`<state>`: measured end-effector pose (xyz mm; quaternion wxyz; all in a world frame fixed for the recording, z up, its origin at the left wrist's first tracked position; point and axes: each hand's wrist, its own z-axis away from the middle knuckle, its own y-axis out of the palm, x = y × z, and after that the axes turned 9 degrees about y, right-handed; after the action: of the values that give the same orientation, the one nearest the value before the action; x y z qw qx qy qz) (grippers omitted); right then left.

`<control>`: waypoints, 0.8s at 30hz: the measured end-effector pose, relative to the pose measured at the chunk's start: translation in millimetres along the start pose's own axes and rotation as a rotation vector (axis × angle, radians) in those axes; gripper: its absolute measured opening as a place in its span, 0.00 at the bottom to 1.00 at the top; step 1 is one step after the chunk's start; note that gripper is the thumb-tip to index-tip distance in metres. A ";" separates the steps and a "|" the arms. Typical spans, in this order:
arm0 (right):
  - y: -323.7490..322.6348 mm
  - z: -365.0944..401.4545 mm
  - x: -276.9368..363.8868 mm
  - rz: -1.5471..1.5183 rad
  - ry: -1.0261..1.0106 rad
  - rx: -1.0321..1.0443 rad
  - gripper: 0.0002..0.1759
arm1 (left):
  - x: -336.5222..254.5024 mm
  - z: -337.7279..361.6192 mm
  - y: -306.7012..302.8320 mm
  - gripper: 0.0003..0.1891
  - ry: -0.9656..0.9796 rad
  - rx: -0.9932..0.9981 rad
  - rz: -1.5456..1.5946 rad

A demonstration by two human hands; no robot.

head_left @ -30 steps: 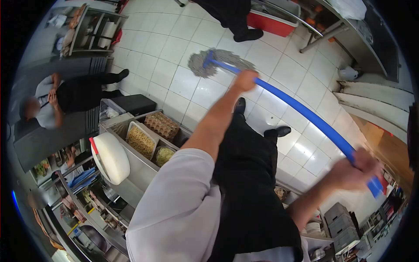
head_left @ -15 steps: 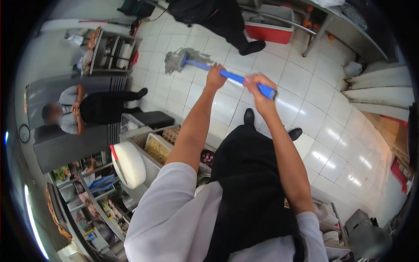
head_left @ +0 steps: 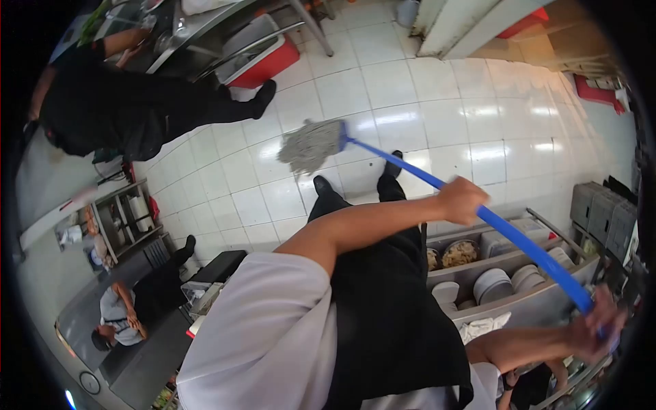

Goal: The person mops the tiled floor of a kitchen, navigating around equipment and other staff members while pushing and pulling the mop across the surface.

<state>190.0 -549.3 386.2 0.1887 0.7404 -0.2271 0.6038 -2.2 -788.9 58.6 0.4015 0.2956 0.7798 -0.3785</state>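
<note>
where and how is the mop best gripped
Probably by the long blue handle, at two spots well apart: left hand around its middle, right hand near the upper end, both coming from the near side. It is slim and slants up from the floor toward the right, while the mop head is just loose strings.

The one wide view looks forward and down from the wearer's head, near the apron (head_left: 393, 307), farther from the tiled floor (head_left: 383, 89).
</note>
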 end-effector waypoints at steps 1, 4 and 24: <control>-30.0 9.1 38.6 0.071 -0.093 0.011 0.20 | -20.3 -31.1 17.3 0.09 0.073 -0.014 0.085; 64.5 -7.8 90.0 0.240 -0.551 -0.397 0.22 | -52.7 -98.3 66.8 0.09 0.269 0.119 0.259; 47.4 -2.0 57.4 0.760 -0.810 -1.396 0.24 | -41.2 -161.0 71.3 0.17 -0.008 0.344 0.132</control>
<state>171.2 -593.5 443.1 0.2889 0.4881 -0.8225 0.0416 8.3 -623.7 131.4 0.3721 0.4091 0.6808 -0.4803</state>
